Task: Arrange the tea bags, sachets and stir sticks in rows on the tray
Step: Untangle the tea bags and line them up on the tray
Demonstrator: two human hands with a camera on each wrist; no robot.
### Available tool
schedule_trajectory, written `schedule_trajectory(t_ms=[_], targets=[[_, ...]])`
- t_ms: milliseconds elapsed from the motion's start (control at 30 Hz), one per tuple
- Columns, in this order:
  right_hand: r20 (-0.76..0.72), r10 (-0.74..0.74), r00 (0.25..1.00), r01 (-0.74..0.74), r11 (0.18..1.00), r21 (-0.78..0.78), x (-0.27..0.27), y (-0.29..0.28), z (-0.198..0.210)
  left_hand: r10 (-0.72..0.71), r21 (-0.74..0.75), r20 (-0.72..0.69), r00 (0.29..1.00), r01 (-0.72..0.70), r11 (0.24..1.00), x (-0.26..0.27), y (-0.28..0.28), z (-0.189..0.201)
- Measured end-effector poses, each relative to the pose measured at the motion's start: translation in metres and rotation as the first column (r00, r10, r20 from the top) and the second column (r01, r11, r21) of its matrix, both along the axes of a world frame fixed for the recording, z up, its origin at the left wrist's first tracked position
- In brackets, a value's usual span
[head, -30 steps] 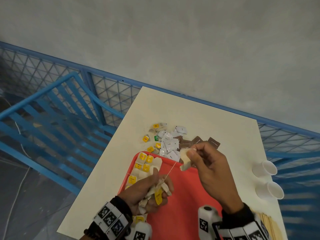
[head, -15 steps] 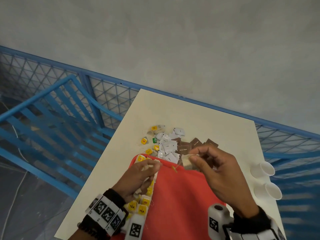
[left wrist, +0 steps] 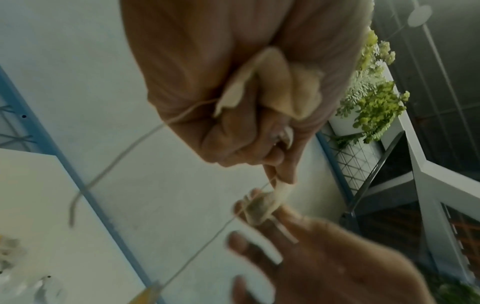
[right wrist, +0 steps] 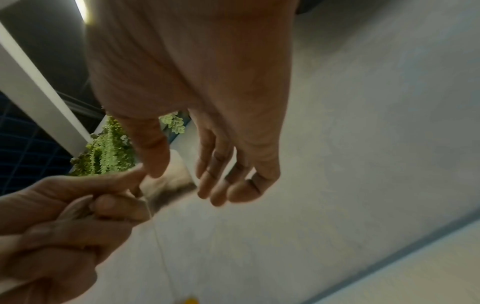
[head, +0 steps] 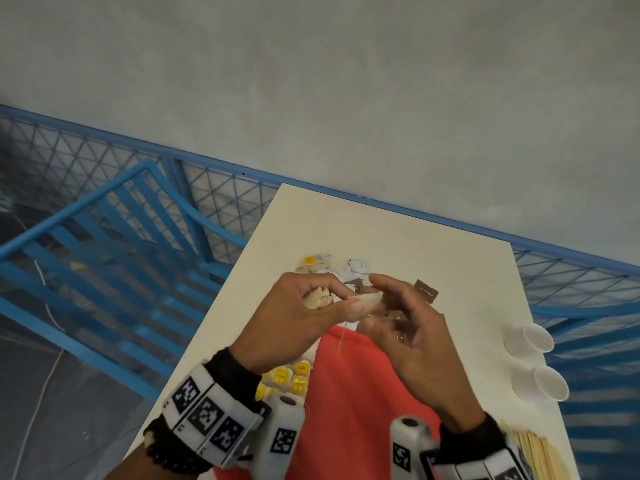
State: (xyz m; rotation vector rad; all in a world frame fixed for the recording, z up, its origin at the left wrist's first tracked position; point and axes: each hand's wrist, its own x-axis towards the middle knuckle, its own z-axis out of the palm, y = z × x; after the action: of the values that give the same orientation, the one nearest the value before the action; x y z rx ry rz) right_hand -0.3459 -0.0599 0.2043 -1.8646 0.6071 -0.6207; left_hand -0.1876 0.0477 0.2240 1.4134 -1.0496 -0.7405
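Observation:
My left hand [head: 348,299] is raised over the far edge of the red tray [head: 349,393]. It grips a bunch of crumpled tea bags [head: 317,297] in the palm, and its thumb and forefinger pinch one end of a single tea bag [head: 367,299]. My right hand [head: 377,304] pinches the other end of that tea bag [left wrist: 262,205], its other fingers loosely spread. The bag's string [head: 342,344] hangs down to a yellow tag [right wrist: 189,301]. Several yellow-tagged tea bags [head: 289,377] lie on the tray's left side. White and brown sachets [head: 356,268] are piled beyond the hands.
A brown sachet [head: 426,291] lies apart to the right of the pile. Two white paper cups [head: 533,339] stand near the table's right edge, and wooden stir sticks [head: 533,455] lie at the near right corner. Blue mesh railing [head: 225,199] borders the table.
My left hand rose from the tray's left side with its bunch of tea bags and met the right hand. Both now pinch the one tea bag that the right hand held.

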Motion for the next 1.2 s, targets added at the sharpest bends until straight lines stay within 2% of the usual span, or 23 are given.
schedule_trajectory(t_ms=[67,133,233,333,467,567,733,833,933,1200], targets=[[-0.12,0.115,0.986,-0.108,0.992,0.057,0.01,0.003,-0.011,-0.001,-0.024,-0.061,0.998,-0.001,1.0,0.002,0.001,0.005],[-0.202,0.197,0.959,-0.199,0.98,0.01,0.023,0.013,-0.023,0.042,-0.053,-0.061,0.997,-0.045,0.998,0.006,0.001,0.007],[-0.207,0.223,0.953,-0.256,0.955,-0.149,0.036,0.03,-0.037,0.156,-0.05,-0.05,0.987,-0.158,0.986,0.013,0.0,0.008],[-0.179,0.182,0.967,-0.22,0.951,-0.218,0.032,0.039,-0.045,0.277,-0.047,-0.024,0.96,-0.278,0.959,0.021,0.001,0.003],[-0.106,0.194,0.975,-0.197,0.98,-0.021,0.019,0.04,-0.039,0.35,0.0,-0.107,0.931,-0.352,0.936,0.026,0.007,-0.006],[-0.093,0.244,0.965,-0.23,0.963,0.138,0.009,0.037,-0.037,0.392,0.057,-0.133,0.91,-0.388,0.92,0.033,0.01,-0.011],[-0.06,0.24,0.969,-0.227,0.96,0.166,0.004,0.033,-0.022,0.326,0.184,-0.078,0.942,-0.307,0.934,0.043,0.019,-0.023],[0.019,0.117,0.993,-0.118,0.958,0.261,0.019,0.03,-0.018,0.255,0.218,-0.054,0.965,-0.238,0.947,0.036,0.023,-0.029],[0.105,-0.016,0.994,-0.024,0.929,0.369,0.032,0.03,-0.016,0.213,0.235,-0.105,0.971,-0.184,0.954,0.03,0.026,-0.036],[0.004,-0.019,1.0,0.017,0.941,0.339,0.045,0.024,-0.025,0.163,0.248,-0.187,0.969,-0.114,0.962,0.029,0.033,-0.049]])
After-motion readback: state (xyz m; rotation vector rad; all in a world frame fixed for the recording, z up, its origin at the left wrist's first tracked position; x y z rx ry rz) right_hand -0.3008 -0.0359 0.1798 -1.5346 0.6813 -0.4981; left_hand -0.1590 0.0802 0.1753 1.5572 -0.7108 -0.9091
